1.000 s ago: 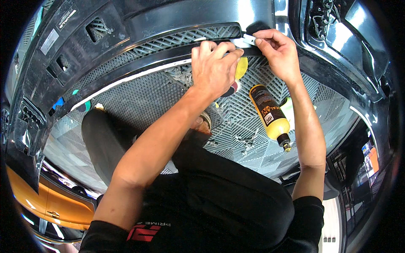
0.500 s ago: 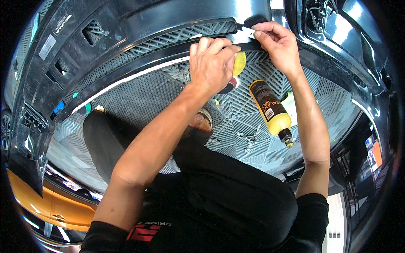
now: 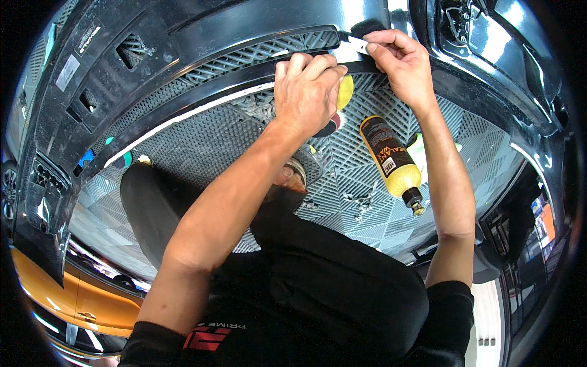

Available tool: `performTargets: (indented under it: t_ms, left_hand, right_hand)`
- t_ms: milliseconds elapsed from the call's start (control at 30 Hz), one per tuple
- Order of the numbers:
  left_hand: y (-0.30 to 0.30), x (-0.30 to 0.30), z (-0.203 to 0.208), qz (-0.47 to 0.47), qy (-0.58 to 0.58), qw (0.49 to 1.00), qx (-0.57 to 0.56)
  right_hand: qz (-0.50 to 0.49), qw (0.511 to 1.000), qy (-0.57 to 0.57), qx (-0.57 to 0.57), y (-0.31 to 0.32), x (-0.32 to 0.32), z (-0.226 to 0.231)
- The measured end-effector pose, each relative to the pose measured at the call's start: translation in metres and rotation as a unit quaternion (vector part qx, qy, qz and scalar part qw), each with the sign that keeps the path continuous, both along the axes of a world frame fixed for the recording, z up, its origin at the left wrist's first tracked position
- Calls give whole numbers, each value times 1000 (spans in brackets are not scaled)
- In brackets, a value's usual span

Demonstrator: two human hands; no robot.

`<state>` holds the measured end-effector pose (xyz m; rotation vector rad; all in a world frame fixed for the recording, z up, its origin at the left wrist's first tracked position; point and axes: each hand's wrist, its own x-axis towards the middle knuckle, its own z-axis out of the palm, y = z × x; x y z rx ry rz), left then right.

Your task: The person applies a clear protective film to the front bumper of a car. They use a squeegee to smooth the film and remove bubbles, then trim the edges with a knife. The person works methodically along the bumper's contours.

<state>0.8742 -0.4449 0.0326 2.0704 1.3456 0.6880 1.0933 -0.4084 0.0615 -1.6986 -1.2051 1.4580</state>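
In front of me is a large black car bumper (image 3: pixel 251 19) with a long slot along its lower part. My left hand (image 3: pixel 307 92) is closed over the narrow bar below that slot, its fingertips hidden behind it. Thumb and fingers of my right hand (image 3: pixel 405 66) pinch a small flat whitish strip (image 3: pixel 358 45) against the bumper at the slot's right end. A dark rounded shape shows just above the strip; I cannot make out whether it is a part or a reflection.
Below the bar, on grey ribbed floor tiles, lie a yellow bottle (image 3: pixel 405 178) with a black label, a pale green cloth (image 3: pixel 418 154), a yellow round pad (image 3: pixel 346 92) and a dark red pad (image 3: pixel 331 126). An orange car (image 3: pixel 79 300) stands at lower left.
Both hands keep their places and grips almost unchanged. The whitish strip has shifted slightly left and up at its free end, and the view has moved a little.
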Motion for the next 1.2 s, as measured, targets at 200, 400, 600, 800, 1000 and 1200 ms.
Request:
performTargets:
  t_ms: [200,400,600,800,1000,1200]
  left_hand:
    - [1,-1,-2,-2,-12,1000,9]
    - [1,1,2,29,-35,999,-25]
    - [3,-1,9,0,13,1000,-2]
    - [4,-4,1,-12,-17,1000,0]
    - [4,-6,-2,-9,-33,999,4]
    - [4,-6,-4,14,-72,997,-12]
  right_hand:
    - [17,1000,-12,1,1,3,1]
    - [14,1000,-11,17,-2,4,-1]
    - [7,1000,13,22,-2,4,-3]
    - [14,1000,-16,-4,-1,7,-3]
    - [3,1000,5,15,-1,3,-2]
    - [-1,1000,5,22,-3,4,-2]
